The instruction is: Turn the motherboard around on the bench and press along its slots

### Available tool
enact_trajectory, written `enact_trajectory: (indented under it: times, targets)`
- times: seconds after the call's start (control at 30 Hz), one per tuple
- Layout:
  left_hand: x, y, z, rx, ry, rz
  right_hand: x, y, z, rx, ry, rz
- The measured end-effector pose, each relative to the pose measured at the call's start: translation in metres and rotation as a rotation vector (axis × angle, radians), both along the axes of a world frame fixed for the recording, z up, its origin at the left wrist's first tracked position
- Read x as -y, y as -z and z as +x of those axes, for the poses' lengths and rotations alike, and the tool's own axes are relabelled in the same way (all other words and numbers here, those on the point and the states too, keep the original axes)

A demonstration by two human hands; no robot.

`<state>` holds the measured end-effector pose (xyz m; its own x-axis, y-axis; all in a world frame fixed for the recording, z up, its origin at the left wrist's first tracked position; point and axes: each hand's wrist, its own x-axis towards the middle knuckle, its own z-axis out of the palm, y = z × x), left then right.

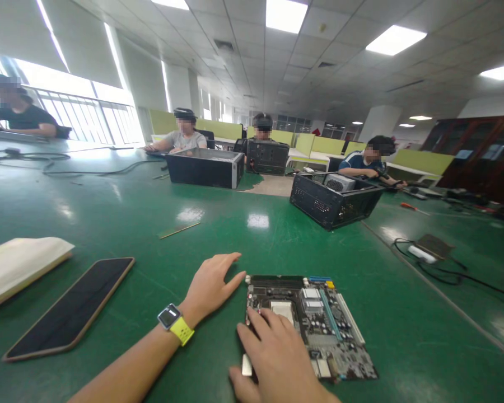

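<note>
A dark motherboard (315, 319) lies flat on the green table in front of me, with blue and white slots and silver heat sinks. My right hand (277, 352) rests over its near left part, fingers spread and bent, the thumb out beyond the board's left edge. Part of the board is hidden under that hand. Just left of the board's far left corner is my left hand (212, 288), thumb and index finger apart, nothing in it. A watch (175, 323) with a yellow strap is on my left wrist.
A phone (73, 308) and a pale paper-like pad (21, 268) lie at left. Further off stand a closed computer case (205, 168), an upright case (267, 157) and an open case (331, 201). A cabled adapter (434, 249) is at right. Several people sit around the table.
</note>
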<state>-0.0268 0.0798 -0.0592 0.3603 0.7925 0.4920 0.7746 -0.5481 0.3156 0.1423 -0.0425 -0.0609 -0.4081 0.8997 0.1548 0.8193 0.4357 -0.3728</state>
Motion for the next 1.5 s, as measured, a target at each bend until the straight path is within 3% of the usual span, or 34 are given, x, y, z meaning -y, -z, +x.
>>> enact_trajectory:
  times: [0.17,0.37,0.5,0.63,0.73,0.8,0.9,0.97,1.13,1.27,1.5]
  targets:
    - [0.000,0.000,-0.002,-0.002,-0.004,-0.020,-0.033,-0.015,0.037,-0.022,0.014,0.021]
    - [0.000,-0.001,-0.003,-0.014,-0.008,-0.053,-0.091,-0.014,0.112,0.109,0.470,0.185]
    - [0.000,-0.002,-0.003,-0.024,-0.004,-0.070,-0.104,-0.011,0.131,0.206,0.648,0.212]
    - [0.000,-0.002,-0.002,-0.027,0.012,-0.064,-0.099,-0.017,0.120,0.222,0.637,0.109]
    - [0.001,-0.002,0.000,-0.019,0.052,-0.040,-0.081,-0.024,0.096,0.226,0.528,0.073]
    - [0.003,-0.003,0.002,-0.010,0.122,-0.018,-0.063,-0.029,0.075,0.156,0.360,0.026]
    - [0.007,-0.007,0.004,-0.010,0.276,-0.004,-0.039,-0.037,0.049,-0.103,-0.060,-0.202]
    - [0.010,-0.009,0.006,-0.025,0.355,-0.019,-0.035,-0.041,0.045,-0.270,-0.199,-0.248]
    - [0.010,-0.010,0.005,-0.065,0.376,-0.046,-0.075,-0.025,0.078,-0.295,0.132,0.170]
    - [0.007,-0.008,0.003,-0.072,0.315,-0.074,-0.102,-0.005,0.100,-0.224,0.170,0.067]
    - [0.003,-0.005,0.002,-0.018,0.345,-0.115,-0.093,-0.002,0.092,-0.184,0.335,0.040]
